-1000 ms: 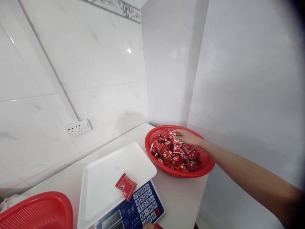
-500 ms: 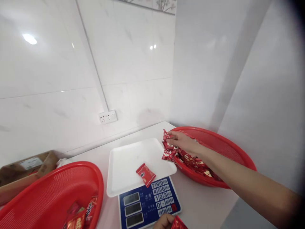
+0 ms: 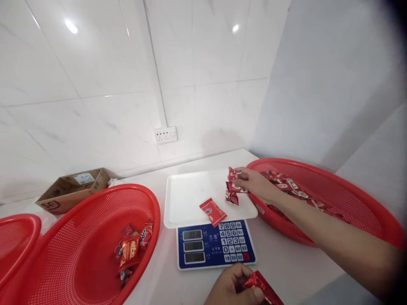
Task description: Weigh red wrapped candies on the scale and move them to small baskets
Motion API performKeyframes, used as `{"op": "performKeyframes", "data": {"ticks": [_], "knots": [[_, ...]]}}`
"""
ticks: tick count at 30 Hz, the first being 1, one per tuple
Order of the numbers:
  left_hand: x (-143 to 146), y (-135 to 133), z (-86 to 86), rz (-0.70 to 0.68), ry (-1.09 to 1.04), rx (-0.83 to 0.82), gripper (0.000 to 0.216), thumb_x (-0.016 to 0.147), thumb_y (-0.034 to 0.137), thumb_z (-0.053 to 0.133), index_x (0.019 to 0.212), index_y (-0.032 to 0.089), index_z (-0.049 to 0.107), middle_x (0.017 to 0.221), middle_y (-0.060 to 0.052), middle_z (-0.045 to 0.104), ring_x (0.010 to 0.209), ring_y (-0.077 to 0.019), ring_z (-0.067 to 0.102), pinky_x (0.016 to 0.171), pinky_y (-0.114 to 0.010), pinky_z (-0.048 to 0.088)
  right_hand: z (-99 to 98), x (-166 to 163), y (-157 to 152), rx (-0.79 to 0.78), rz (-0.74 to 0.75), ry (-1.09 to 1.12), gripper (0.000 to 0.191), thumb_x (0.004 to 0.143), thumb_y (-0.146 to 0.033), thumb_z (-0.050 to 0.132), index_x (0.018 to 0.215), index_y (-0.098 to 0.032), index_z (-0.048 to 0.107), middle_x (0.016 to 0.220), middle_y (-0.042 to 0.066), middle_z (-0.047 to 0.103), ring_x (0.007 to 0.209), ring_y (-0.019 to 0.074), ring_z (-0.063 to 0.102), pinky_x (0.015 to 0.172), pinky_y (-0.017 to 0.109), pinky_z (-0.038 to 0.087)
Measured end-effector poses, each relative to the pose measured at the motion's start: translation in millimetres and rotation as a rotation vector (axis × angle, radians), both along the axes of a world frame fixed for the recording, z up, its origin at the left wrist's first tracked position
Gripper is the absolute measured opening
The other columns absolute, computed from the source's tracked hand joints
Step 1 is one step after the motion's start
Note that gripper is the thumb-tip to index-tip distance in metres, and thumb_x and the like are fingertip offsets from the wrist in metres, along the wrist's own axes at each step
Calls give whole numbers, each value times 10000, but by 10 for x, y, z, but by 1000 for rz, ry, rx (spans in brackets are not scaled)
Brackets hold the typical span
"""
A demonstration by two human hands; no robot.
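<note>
My right hand (image 3: 252, 183) is closed on a small bunch of red candy packets (image 3: 232, 186) and holds them over the right side of the white scale tray (image 3: 190, 197). One red packet (image 3: 212, 211) lies on the tray near its front edge. My left hand (image 3: 233, 288) sits at the bottom edge, in front of the blue scale keypad (image 3: 230, 242), closed on another red packet (image 3: 262, 288). The red basket on the right (image 3: 330, 190) holds several more packets (image 3: 288, 184).
A large red basket (image 3: 79, 254) on the left holds a few packets (image 3: 132, 250). Another red basket (image 3: 15, 241) shows at the far left. A cardboard box (image 3: 68, 192) sits by the tiled wall, and a wall socket (image 3: 165, 135) is behind the scale.
My right hand lifted packets out of the right basket and carried them left over the scale tray. The camera view swung left, and my left hand with its packet came further into view.
</note>
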State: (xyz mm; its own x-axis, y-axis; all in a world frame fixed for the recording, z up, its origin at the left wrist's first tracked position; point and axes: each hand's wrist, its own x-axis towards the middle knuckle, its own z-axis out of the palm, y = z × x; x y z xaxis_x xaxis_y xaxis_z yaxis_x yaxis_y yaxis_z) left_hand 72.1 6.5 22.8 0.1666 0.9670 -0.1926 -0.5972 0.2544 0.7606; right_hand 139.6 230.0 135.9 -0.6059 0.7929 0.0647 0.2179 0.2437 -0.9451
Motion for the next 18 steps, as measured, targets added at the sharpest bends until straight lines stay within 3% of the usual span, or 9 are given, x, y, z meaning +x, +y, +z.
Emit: {"op": "performKeyframes", "data": {"ticks": [4, 9, 18], "knots": [[-9, 0, 12, -25, 7, -12, 440, 615, 425, 782, 796, 135, 504, 638, -23, 671, 532, -90, 601, 546, -214, 415, -18, 25, -12, 136, -58, -88, 234, 714, -280, 593, 939, -218, 579, 821, 21, 707, 783, 208, 658, 711, 331, 511], [-13, 9, -17, -21, -12, -27, 442, 616, 428, 782, 793, 140, 496, 665, -20, 676, 563, -90, 610, 592, -237, 435, -29, 27, 46, 289, -143, -140, 227, 720, -233, 576, 947, -235, 592, 893, 16, 689, 835, 218, 629, 796, 376, 463], [-15, 25, -82, -9, -13, -19, 441, 616, 420, 784, 796, 142, 494, 671, -21, 674, 566, -96, 615, 598, -247, 439, -2, -250, -70, 368, -63, -152, 206, 764, -232, 550, 966, -253, 584, 923, 1, 688, 873, 200, 632, 803, 366, 486]]}}
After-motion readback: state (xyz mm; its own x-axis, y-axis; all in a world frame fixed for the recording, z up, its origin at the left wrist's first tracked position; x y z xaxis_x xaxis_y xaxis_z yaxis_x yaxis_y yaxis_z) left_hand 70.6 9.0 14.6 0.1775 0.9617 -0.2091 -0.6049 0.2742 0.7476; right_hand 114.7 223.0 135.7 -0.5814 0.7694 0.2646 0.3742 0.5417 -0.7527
